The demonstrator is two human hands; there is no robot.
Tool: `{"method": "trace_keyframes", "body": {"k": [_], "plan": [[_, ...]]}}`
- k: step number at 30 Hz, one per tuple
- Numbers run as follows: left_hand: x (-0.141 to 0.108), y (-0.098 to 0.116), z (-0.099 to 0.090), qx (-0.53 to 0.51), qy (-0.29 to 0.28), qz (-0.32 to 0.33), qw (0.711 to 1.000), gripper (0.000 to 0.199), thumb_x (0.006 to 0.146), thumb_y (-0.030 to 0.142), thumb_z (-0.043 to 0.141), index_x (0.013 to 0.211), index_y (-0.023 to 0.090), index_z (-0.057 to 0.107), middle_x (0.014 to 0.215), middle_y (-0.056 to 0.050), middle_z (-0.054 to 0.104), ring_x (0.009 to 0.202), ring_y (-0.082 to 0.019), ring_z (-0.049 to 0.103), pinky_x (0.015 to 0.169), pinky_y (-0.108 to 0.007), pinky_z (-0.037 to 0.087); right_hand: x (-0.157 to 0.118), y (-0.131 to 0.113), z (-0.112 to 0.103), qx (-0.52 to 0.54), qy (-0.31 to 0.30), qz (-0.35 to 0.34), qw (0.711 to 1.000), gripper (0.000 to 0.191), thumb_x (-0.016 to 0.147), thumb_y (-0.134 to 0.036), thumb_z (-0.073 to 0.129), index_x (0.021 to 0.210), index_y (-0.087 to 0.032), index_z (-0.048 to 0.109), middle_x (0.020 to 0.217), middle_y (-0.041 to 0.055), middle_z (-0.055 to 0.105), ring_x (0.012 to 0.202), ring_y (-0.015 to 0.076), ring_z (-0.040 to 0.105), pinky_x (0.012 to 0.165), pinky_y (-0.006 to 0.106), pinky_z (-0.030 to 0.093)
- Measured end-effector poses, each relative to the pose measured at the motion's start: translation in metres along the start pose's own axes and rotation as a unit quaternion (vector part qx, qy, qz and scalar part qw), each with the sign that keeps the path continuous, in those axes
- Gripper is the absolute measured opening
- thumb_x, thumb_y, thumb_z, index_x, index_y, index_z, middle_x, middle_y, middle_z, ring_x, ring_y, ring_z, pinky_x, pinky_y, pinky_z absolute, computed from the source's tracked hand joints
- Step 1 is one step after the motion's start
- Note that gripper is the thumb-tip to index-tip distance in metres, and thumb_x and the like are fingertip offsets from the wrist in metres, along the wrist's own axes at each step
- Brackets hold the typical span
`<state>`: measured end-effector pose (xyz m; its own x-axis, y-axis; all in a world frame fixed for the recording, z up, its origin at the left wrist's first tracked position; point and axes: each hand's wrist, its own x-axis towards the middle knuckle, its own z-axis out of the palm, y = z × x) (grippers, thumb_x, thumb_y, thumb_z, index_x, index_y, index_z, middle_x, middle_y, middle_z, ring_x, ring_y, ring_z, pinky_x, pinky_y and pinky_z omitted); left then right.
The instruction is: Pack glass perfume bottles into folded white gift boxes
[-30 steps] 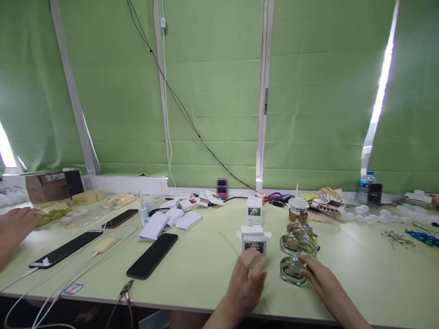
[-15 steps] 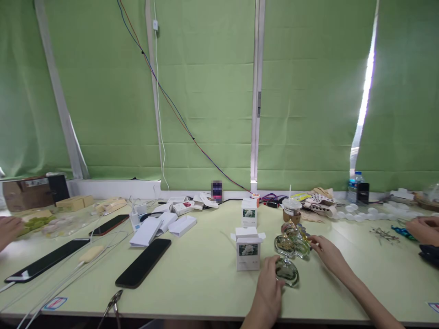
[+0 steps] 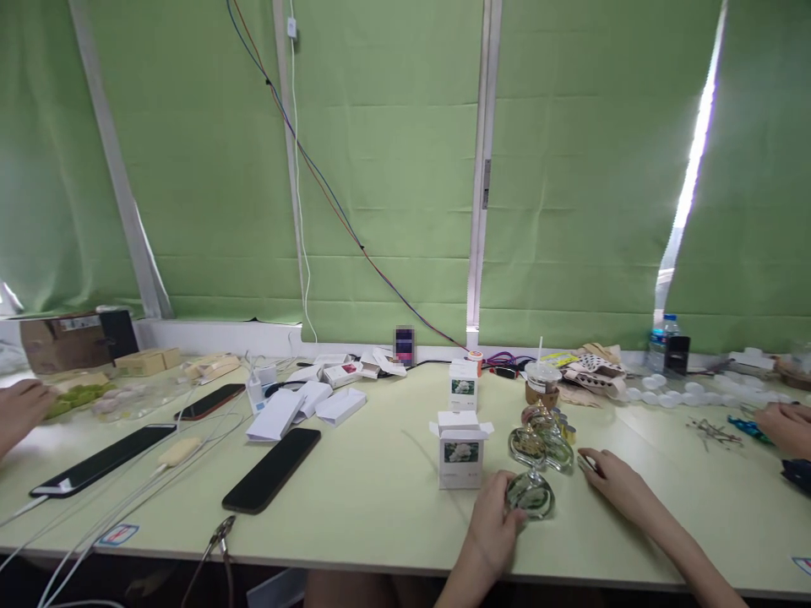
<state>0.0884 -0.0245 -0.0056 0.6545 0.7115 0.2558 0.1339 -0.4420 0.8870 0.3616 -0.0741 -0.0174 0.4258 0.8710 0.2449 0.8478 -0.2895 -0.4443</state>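
Note:
My left hand (image 3: pixel 492 525) is closed around the left side of a rounded, flattened clear glass bottle (image 3: pixel 532 496) near the table's front edge. Behind that bottle stands a cluster of similar glass bottles (image 3: pixel 527 445), with small gold-coloured pieces (image 3: pixel 563 424) beside them. My right hand (image 3: pixel 617 488) is just right of the cluster, apart from it, its fingertips pinched on a small, shiny object too small to name. Left of the bottles stands a white box (image 3: pixel 460 466) with a flower picture and its top flaps open. A second white flower box (image 3: pixel 463 387) stands behind it.
Several flat white boxes (image 3: pixel 275 415), a black phone (image 3: pixel 272 471) and white cables (image 3: pixel 130 498) lie to the left. A plastic drink cup (image 3: pixel 542 384) stands behind the bottles. Other people's hands are at the far left (image 3: pixel 22 414) and far right (image 3: pixel 786 429).
My right hand has drawn back right from the bottle cluster, now pinching a small object. My left hand stays on the front bottle. The camera view has shifted slightly.

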Motion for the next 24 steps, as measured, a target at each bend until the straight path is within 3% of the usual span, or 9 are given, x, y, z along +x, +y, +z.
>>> {"method": "trace_keyframes", "body": {"k": [3, 5, 7, 9, 12, 17, 20, 24], "plan": [[-0.001, 0.001, 0.0, 0.0, 0.006, 0.008, 1.0, 0.038, 0.069, 0.005, 0.051, 0.104, 0.018, 0.054, 0.105, -0.007, 0.058, 0.102, -0.024, 0.049, 0.091, -0.034, 0.035, -0.014, 0.005, -0.002, 0.193, -0.013, 0.06, 0.979, 0.029, 0.082, -0.041, 0.049, 0.093, -0.019, 0.063, 0.07, 0.0039, 0.069, 0.067, 0.0223, 0.068, 0.063, 0.032, 0.055], [-0.001, 0.001, 0.0, 0.002, 0.005, 0.012, 1.0, 0.038, 0.069, 0.005, 0.05, 0.104, 0.018, 0.054, 0.105, -0.007, 0.058, 0.102, -0.024, 0.049, 0.091, -0.034, 0.036, -0.019, 0.01, -0.003, 0.409, -0.005, 0.131, 0.903, 0.029, 0.074, -0.044, 0.063, 0.087, -0.018, 0.064, 0.075, 0.0045, 0.072, 0.074, 0.0215, 0.07, 0.072, 0.03, 0.058], [-0.001, 0.002, 0.0, 0.005, 0.003, 0.015, 1.0, 0.037, 0.069, 0.005, 0.05, 0.104, 0.017, 0.054, 0.105, -0.007, 0.058, 0.1, -0.024, 0.05, 0.09, -0.034, 0.036, -0.02, 0.017, -0.005, 0.544, 0.009, 0.173, 0.821, 0.028, 0.066, -0.041, 0.072, 0.082, -0.019, 0.066, 0.081, 0.0057, 0.074, 0.083, 0.0223, 0.071, 0.083, 0.028, 0.056], [-0.001, 0.002, -0.001, 0.009, 0.001, 0.015, 1.0, 0.036, 0.069, 0.005, 0.051, 0.104, 0.017, 0.054, 0.104, -0.007, 0.059, 0.1, -0.023, 0.05, 0.09, -0.034, 0.036, -0.02, 0.024, -0.007, 0.591, 0.012, 0.184, 0.785, 0.023, 0.062, -0.038, 0.075, 0.075, -0.02, 0.067, 0.078, 0.0058, 0.075, 0.087, 0.0242, 0.071, 0.087, 0.028, 0.056], [-0.001, 0.002, -0.001, 0.012, 0.001, 0.015, 1.0, 0.037, 0.07, 0.005, 0.051, 0.104, 0.018, 0.054, 0.104, -0.007, 0.059, 0.1, -0.023, 0.05, 0.09, -0.034, 0.036, -0.019, 0.027, -0.009, 0.612, 0.025, 0.181, 0.77, 0.022, 0.059, -0.035, 0.076, 0.071, -0.02, 0.067, 0.077, 0.0054, 0.074, 0.09, 0.0262, 0.07, 0.088, 0.03, 0.056], [0.0, 0.0, 0.0, 0.012, 0.005, 0.02, 1.0, 0.039, 0.069, 0.005, 0.05, 0.106, 0.017, 0.054, 0.107, -0.007, 0.059, 0.101, -0.023, 0.05, 0.091, -0.034, 0.036, -0.021, 0.013, -0.009, 0.597, 0.069, 0.179, 0.779, 0.035, 0.057, -0.036, 0.08, 0.085, -0.019, 0.067, 0.079, 0.0011, 0.07, 0.075, 0.0178, 0.07, 0.072, 0.021, 0.059], [0.0, 0.0, 0.0, 0.016, 0.002, 0.02, 1.0, 0.04, 0.069, 0.004, 0.049, 0.108, 0.016, 0.054, 0.108, -0.009, 0.059, 0.102, -0.024, 0.05, 0.092, -0.034, 0.037, -0.025, 0.002, -0.011, 0.521, 0.102, 0.165, 0.831, 0.042, 0.061, -0.043, 0.076, 0.093, -0.019, 0.066, 0.073, 0.0006, 0.066, 0.066, 0.0162, 0.065, 0.06, 0.021, 0.056], [-0.001, 0.002, 0.001, 0.013, 0.002, 0.02, 1.0, 0.042, 0.07, 0.004, 0.049, 0.11, 0.015, 0.053, 0.11, -0.009, 0.059, 0.104, -0.023, 0.051, 0.094, -0.034, 0.036, -0.035, -0.007, -0.013, 0.38, 0.141, 0.113, 0.907, 0.044, 0.069, -0.052, 0.063, 0.098, -0.018, 0.061, 0.077, 0.0036, 0.066, 0.076, 0.0223, 0.066, 0.067, 0.03, 0.054]]}}
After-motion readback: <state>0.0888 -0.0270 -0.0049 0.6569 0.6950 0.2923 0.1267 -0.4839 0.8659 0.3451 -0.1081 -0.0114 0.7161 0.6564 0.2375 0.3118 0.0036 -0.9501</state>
